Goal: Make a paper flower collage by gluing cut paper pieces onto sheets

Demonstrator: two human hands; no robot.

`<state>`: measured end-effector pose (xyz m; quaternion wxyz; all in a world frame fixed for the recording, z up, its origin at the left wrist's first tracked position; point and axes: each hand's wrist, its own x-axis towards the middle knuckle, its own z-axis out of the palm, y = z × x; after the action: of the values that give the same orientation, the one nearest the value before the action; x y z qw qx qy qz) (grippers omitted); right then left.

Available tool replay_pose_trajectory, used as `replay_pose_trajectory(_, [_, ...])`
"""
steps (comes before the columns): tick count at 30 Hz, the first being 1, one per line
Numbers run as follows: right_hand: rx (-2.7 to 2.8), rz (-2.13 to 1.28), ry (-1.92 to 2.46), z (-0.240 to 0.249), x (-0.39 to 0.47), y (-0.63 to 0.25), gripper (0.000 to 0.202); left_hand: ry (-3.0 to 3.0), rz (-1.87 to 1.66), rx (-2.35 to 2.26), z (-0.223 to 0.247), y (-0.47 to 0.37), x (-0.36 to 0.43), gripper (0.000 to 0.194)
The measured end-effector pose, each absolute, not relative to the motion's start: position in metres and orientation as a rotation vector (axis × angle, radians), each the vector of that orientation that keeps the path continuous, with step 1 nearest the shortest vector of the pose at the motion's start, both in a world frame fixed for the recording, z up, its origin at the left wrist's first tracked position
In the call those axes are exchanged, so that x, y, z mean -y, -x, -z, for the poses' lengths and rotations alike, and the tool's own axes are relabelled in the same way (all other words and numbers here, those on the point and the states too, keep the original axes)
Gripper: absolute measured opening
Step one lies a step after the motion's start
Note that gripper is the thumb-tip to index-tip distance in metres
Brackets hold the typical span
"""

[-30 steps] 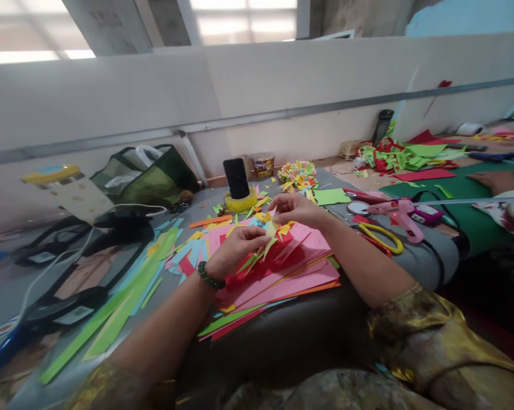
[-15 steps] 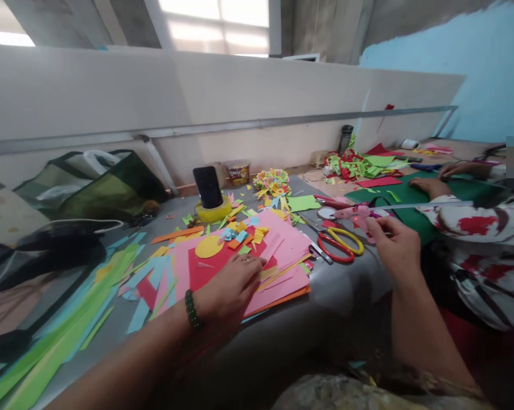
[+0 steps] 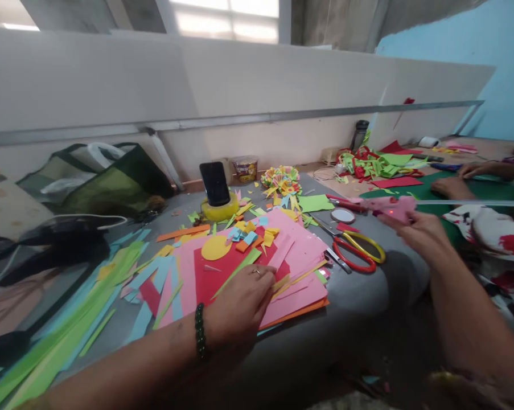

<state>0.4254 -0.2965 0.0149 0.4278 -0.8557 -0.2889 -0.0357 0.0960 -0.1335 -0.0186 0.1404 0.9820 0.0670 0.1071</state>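
Note:
My right hand [image 3: 421, 233] is closed around the handle of a pink hot glue gun [image 3: 395, 208]. The gun points left, a red light shows on it, and a long clear glue stick [image 3: 465, 203] runs out of its back. My left hand [image 3: 246, 293] has its fingers curled and close together over a stack of pink paper [image 3: 297, 242] and red paper [image 3: 205, 273]. Anything under those fingertips is hidden. Beside its knuckles lies a green paper strip [image 3: 237, 273]. Thin yellow strips [image 3: 301, 276] fan out to its right.
Red-and-yellow scissors [image 3: 354, 255] lie right of the stack, near a tape roll [image 3: 342, 216]. A phone [image 3: 214, 183] leans in a yellow tape roll [image 3: 220, 209]. Beyond are a paper pompom [image 3: 281, 179] and a cup [image 3: 245, 169]. A co-worker's hands [image 3: 453, 185] are at the right.
My left hand has slid slightly right and toward me, uncovering the green strip. My right hand has moved right with the glue gun. The view has shifted a little.

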Motion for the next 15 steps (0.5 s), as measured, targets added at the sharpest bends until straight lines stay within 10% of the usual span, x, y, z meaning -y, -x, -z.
replay_pose_trajectory(15, [1.643,-0.607,1.969,-0.028,0.256,-0.314,0.046,-2.867,-0.45,-0.068,0.024,-0.089,0.133,0.024])
